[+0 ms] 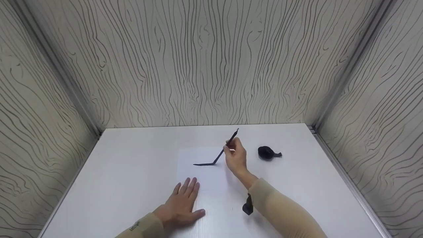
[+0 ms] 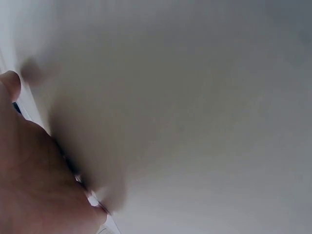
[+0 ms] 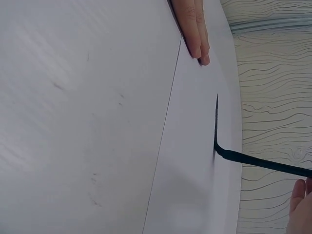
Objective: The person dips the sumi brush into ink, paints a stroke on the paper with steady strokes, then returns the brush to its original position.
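My right hand (image 1: 236,157) pinches a slim black ink brush (image 1: 221,154) with a small loop at its upper end. The brush leans, its tip down on a thin white sheet of paper (image 1: 188,155). Leftward from the tip runs a black stroke (image 1: 202,164), tapering to a point; the right wrist view shows the brush (image 3: 263,162) meeting that stroke. My left hand (image 1: 185,201) rests palm down, fingers spread, at the sheet's lower left. In the left wrist view its near side (image 2: 39,185) lies close over the pale surface.
A small round black dish (image 1: 266,153) with a short handle sits right of the paper on the white table (image 1: 132,158). Wood-grain patterned panels (image 1: 205,66) enclose the back and both sides. A black device (image 1: 248,207) hangs at the right sleeve.
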`<action>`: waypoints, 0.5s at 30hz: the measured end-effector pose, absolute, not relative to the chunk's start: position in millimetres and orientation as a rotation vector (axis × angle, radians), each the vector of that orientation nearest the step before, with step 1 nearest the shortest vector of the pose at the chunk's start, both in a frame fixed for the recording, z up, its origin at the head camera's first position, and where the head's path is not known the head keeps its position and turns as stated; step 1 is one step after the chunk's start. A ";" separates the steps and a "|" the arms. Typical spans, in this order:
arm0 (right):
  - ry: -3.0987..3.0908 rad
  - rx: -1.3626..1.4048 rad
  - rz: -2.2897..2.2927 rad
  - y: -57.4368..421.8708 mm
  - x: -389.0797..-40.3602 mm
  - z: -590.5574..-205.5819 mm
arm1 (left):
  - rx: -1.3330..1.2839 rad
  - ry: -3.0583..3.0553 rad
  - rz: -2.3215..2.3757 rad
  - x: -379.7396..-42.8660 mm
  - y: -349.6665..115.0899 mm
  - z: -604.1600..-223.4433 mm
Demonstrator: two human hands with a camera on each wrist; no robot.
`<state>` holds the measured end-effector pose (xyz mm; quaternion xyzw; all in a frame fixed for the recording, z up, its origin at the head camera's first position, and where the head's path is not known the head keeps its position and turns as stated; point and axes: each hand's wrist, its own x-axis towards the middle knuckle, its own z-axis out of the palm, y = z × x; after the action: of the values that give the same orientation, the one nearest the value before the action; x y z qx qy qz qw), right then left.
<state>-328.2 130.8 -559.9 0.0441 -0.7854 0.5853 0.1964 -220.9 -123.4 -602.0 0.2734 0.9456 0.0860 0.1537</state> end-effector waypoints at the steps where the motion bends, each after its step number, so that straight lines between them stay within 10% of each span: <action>1: -2.200 0.120 1.640 131.9 -328.4 -559.3 | 0.786 2.713 0.246 -221.0 -123.2 -602.1; 15: -2.185 0.060 1.608 148.1 -329.2 -558.8 | 0.789 2.710 0.262 -220.8 -124.0 -602.2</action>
<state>-329.2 148.1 -558.8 0.0216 -0.7869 0.5791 0.2121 -220.8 -124.0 -602.2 0.2752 0.9447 0.0914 0.1530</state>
